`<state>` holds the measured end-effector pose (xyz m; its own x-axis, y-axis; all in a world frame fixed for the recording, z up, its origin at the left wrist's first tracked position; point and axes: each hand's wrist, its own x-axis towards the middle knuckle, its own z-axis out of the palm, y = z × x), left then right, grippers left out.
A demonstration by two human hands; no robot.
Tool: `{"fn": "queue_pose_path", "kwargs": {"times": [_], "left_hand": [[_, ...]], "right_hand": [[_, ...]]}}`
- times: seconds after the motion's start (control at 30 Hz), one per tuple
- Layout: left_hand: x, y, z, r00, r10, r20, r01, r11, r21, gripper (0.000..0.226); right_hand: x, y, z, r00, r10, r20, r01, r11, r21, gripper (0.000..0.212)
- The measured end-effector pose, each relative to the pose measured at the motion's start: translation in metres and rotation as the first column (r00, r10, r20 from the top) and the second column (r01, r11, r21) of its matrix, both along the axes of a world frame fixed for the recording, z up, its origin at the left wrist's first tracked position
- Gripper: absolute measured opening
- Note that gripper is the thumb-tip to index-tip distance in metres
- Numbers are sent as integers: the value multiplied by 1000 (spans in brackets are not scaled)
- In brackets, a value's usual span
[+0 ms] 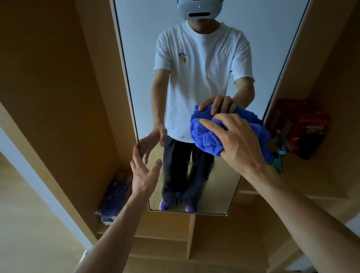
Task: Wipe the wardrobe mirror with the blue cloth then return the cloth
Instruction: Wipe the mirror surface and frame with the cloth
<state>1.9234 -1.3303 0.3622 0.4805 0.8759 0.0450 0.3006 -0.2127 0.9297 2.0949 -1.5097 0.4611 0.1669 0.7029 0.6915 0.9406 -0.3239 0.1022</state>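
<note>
The blue cloth (208,136) looked soft, light and squashy, best held in a bunch. The right hand (236,137) gripped it so, pressing it low on the right of the mirror (144,54). The left hand (144,170) was loose, fingers spread, by the mirror's left edge. The mirror looked hard and smeary low down, between wooden shelves (293,171).

One mirror (142,54), one cloth (206,134), two hands (144,174) (238,141)

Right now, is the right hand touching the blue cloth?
Touching. The head view shows the right hand gripping the bunched blue cloth, with its fingers spread over the top and its thumb tucked under the fabric.
</note>
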Motion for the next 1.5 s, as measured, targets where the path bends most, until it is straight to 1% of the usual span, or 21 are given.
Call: {"fn": "queue_pose_path", "kwargs": {"times": [0.17,0.23,0.37,0.53,0.7,0.77,0.87,1.03,1.17,1.33,1.5], "left_hand": [[2,-4,-3,1000,15,13,-16,1000,15,87],[4,-5,-4,1000,21,16,-21,999,24,87],[6,-6,-6,999,44,10,-45,998,44,88],[7,-9,-8,999,54,1,-54,997,49,88],[5,-12,-8,999,43,-18,-42,998,52,88],[2,-12,-9,999,31,-16,-30,998,54,87],[-1,-10,-9,1000,15,-15,-14,999,44,86],[-2,-9,-12,1000,4,4,-5,999,54,90],[2,-11,-15,999,44,-2,-44,997,69,87],[5,-12,-18,998,70,-10,-69,993,95,89],[7,-11,-22,997,76,-11,-75,991,107,91]], "right_hand": [[-1,1,-18,1000,-6,23,5,1000,21,56],[-2,2,-31,999,-8,31,8,1000,10,56],[-1,2,-58,1000,-13,23,14,999,-51,65],[0,-3,-92,1000,2,-23,-6,984,-179,59],[1,-7,-94,999,15,-41,-23,980,-196,63],[2,-8,-87,998,4,-55,-14,983,-183,67],[4,-11,-70,998,-7,-69,0,994,-108,71],[11,-21,-25,1000,-30,2,30,999,16,74],[19,-29,-5,997,-67,24,66,996,55,78],[24,-31,-23,998,-57,39,55,998,42,72],[27,-38,-67,1000,-14,-9,14,1000,-1,57]]}}
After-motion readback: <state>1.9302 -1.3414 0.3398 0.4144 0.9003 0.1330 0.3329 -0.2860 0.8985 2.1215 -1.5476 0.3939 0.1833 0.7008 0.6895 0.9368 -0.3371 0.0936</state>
